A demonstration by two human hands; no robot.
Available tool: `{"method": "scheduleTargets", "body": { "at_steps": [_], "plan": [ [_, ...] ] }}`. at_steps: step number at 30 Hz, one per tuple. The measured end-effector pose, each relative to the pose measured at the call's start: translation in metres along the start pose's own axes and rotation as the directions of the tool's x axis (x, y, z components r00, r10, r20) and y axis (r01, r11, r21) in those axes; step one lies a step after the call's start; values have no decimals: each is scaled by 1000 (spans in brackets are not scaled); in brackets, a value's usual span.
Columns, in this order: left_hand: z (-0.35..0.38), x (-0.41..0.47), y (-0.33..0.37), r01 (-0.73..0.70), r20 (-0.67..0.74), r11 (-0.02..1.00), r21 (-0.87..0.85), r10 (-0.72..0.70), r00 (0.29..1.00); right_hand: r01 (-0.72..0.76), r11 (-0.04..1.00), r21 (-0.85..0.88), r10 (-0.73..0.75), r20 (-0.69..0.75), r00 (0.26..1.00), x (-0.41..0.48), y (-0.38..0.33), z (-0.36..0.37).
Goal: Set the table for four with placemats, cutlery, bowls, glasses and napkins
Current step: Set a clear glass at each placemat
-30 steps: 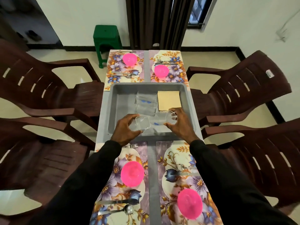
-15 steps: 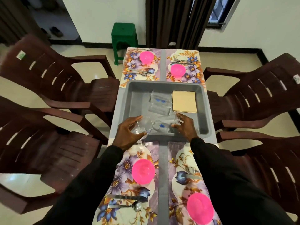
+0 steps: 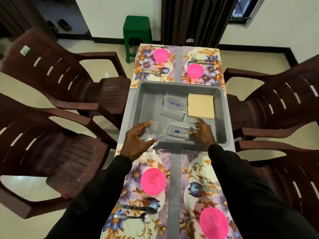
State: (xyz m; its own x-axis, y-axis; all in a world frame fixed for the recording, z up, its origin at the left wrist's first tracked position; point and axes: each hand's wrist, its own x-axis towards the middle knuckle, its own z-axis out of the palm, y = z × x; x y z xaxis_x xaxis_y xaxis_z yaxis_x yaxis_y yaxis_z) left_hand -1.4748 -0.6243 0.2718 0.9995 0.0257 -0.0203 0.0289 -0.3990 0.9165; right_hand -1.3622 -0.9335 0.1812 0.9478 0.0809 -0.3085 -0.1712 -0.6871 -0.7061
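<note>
A grey tub [image 3: 224,107] stands mid-table between floral placemats [image 3: 150,192], each with a pink bowl [image 3: 153,181] and cutlery [image 3: 136,208]. My left hand [image 3: 136,144] grips a clear square glass [image 3: 154,131] at the tub's near left rim. My right hand [image 3: 202,132] holds the open end of another clear glass [image 3: 177,132] with a blue mark, lying on its side in the tub. Two more glasses [image 3: 174,107] lie deeper in the tub beside a stack of beige napkins [image 3: 201,105].
Dark brown plastic chairs stand on both sides, two on the left [image 3: 57,83] and two on the right [image 3: 279,100]. A green stool [image 3: 137,31] stands beyond the table's far end by a dark curtain [image 3: 195,19].
My left hand has lifted its glass up to the tub's near rim. My right hand has shifted right to the mouth end of the lying glass.
</note>
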Motion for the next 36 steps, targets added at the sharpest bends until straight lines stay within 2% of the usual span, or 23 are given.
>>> {"method": "scheduleTargets", "body": {
  "at_steps": [3, 6, 10, 12, 15, 19, 22, 26, 28, 31, 36],
  "plan": [
    [-1, -1, -1, 2, -16, 1000, 2, -2, 1000, 30, 984, -173, -19, 65, 998, 11, 10, 5],
    [-4, -1, -4, 4, -23, 1000, 3, -4, 1000, 67, 956, -286, -51, 64, 997, 14, 10, 10],
    [-8, -3, -9, 21, -33, 1000, -2, -21, 999, 217, 848, -483, -184, 116, 976, 15, -16, 24],
    [-10, -5, -10, 19, -38, 1000, -2, -19, 999, 291, 793, -535, -246, 154, 957, 18, -34, 36],
    [-14, -8, -9, 21, -33, 1000, -19, -21, 999, 353, 706, -614, -265, 233, 936, 22, -54, 55],
    [-23, -14, -11, 31, -48, 999, -13, -32, 998, 358, 638, -682, -271, 236, 933, 21, -62, 65],
    [-29, -21, -15, 19, -52, 1000, -17, -20, 998, 352, 697, -625, -304, 187, 934, 12, -69, 59],
    [-34, -33, -17, -13, -52, 1000, -23, 11, 999, 311, 864, -396, -328, 26, 944, -15, -73, 31],
    [-34, -42, -16, -24, -50, 999, -35, 22, 999, 290, 915, -281, -313, -41, 949, -34, -72, 14],
    [-34, -55, -13, -13, -36, 997, -71, 10, 999, 315, 936, -154, -334, -110, 936, -65, -73, -5],
    [-34, -74, -6, -15, 19, 994, -105, 17, 1000, 320, 941, -114, -337, -208, 918, -120, -76, -30]
  ]
}}
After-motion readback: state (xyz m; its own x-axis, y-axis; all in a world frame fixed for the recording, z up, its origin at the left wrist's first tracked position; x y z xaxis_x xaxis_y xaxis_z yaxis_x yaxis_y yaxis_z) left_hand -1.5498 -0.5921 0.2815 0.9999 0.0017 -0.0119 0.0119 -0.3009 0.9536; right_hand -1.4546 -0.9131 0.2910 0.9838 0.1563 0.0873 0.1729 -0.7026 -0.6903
